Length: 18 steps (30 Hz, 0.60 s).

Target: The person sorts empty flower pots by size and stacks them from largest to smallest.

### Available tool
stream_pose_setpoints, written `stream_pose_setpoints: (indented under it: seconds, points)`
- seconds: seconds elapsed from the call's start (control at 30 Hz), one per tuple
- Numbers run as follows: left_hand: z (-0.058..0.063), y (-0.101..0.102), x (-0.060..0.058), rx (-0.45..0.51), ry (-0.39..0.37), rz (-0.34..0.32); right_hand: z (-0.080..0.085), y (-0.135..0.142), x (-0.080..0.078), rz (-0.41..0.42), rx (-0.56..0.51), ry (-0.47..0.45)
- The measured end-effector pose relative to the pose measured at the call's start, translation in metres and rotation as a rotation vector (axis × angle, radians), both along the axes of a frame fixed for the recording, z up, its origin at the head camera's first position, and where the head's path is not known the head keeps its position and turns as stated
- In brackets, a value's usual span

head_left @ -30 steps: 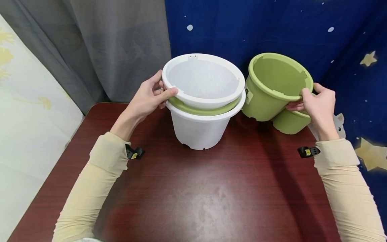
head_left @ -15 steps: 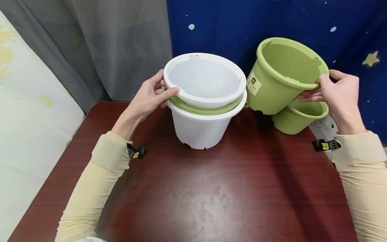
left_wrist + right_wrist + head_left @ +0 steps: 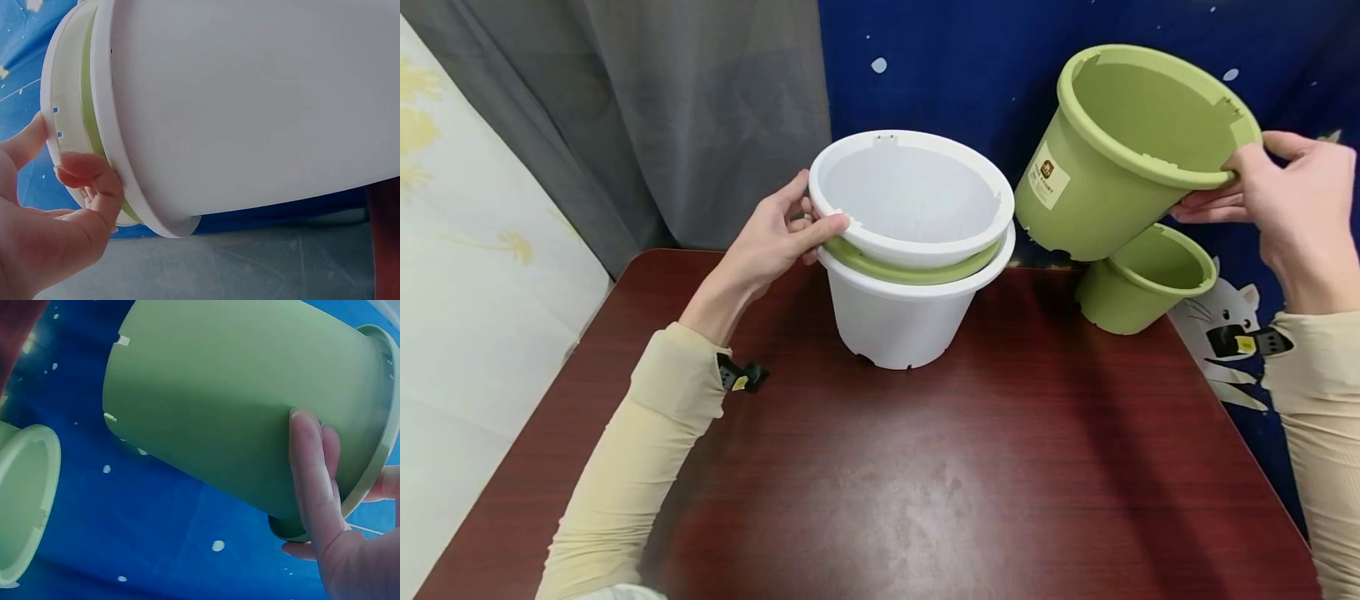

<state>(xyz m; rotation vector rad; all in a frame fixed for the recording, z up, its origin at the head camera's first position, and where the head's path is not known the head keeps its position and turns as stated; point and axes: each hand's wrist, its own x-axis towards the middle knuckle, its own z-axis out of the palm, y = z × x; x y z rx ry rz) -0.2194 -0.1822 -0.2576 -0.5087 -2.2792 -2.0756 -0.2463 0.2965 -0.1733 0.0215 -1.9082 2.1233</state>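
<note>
My left hand (image 3: 767, 237) pinches the rim of the top white pot (image 3: 865, 236), thumb on the rim and fingers beneath. That pot sits nested over a green pot (image 3: 910, 272), of which only a band shows. Both rest inside a larger white pot (image 3: 895, 325) standing on the table. At the upper right, my right hand (image 3: 1292, 200) grips the rim of a big green pot (image 3: 1097, 183) with a white label, held tilted in the air. In the right wrist view its fingers (image 3: 312, 469) lie along the outside of the pot.
A smaller green pot (image 3: 1120, 296) stands at the table's back right, below the raised pot. Behind the dark red table (image 3: 880, 467) hang a grey curtain (image 3: 722, 108) and a blue starry curtain (image 3: 940, 75). A white patterned cloth (image 3: 475, 275) hangs at the left.
My right hand has lifted the big green pot up and to the right, away from the small green pot and the white stack. My left hand and the stack have stayed put.
</note>
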Motion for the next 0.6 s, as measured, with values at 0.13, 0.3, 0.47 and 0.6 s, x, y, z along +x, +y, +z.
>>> stream_pose_setpoints:
  seconds: [0.13,0.3,0.47,0.6]
  points:
    - [0.001,0.001,0.000,0.019,-0.006,-0.001,0.011,-0.001,0.000,0.022,0.021,0.015]
    - [0.000,0.003,0.000,0.037,-0.013,-0.003,0.021,-0.003,0.000,0.041,0.007,0.026]
    - [-0.001,0.003,0.000,0.036,-0.009,0.003,0.031,-0.007,0.000,0.058,-0.006,0.050]
    - [-0.001,0.002,0.001,0.052,-0.018,-0.002,0.036,-0.010,0.000,0.081,-0.012,0.073]
